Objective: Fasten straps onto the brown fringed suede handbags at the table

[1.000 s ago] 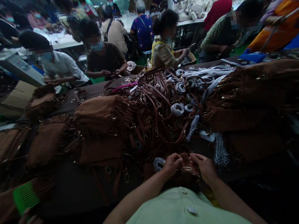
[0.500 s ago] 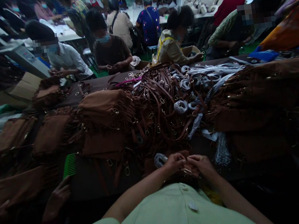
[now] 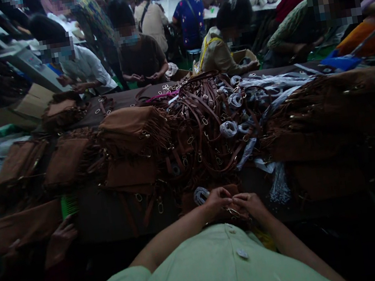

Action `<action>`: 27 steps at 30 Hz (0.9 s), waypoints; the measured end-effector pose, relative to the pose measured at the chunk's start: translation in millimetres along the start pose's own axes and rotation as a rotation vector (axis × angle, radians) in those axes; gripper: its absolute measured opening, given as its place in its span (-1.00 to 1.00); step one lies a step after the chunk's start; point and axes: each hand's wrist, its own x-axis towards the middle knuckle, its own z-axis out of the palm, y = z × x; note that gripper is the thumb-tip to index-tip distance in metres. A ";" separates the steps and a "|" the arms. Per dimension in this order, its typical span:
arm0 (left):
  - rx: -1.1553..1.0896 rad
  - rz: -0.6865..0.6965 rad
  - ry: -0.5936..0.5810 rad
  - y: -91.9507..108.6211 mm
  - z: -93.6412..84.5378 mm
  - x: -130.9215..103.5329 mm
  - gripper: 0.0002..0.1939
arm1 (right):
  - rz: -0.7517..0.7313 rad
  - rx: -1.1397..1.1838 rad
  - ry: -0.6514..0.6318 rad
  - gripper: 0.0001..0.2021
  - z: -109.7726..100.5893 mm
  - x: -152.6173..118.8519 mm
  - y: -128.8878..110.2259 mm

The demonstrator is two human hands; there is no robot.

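Close in front of my body, my left hand [image 3: 218, 199] and my right hand [image 3: 249, 200] meet with pinched fingertips. Whatever is between the fingers is too small and dark to make out. Just below them shows a gold-coloured metal clip [image 3: 233, 211]. A brown suede-like bag [image 3: 191, 202] lies flat under and behind my hands. Beside my left hand, on that bag, rests a coil wrapped in whitish plastic [image 3: 201, 195].
Beyond my hands are heaped brown straps with metal clips [image 3: 202, 122] and stacked fringed bags [image 3: 128, 121]. White plastic strips [image 3: 279, 188] lie to the right. At left a co-worker's hand [image 3: 60, 235] holds a green comb [image 3: 68, 206] at a bag. Several people sit opposite.
The co-worker's green comb has moved left onto the brown bag. My view has tipped slightly downward. My two hands stay pinched together in nearly the same place.
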 end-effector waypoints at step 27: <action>0.032 -0.212 0.034 6.6 3.4 0.7 -0.63 | -0.254 -0.424 -0.032 -0.72 -1.4 -13.8 -11.7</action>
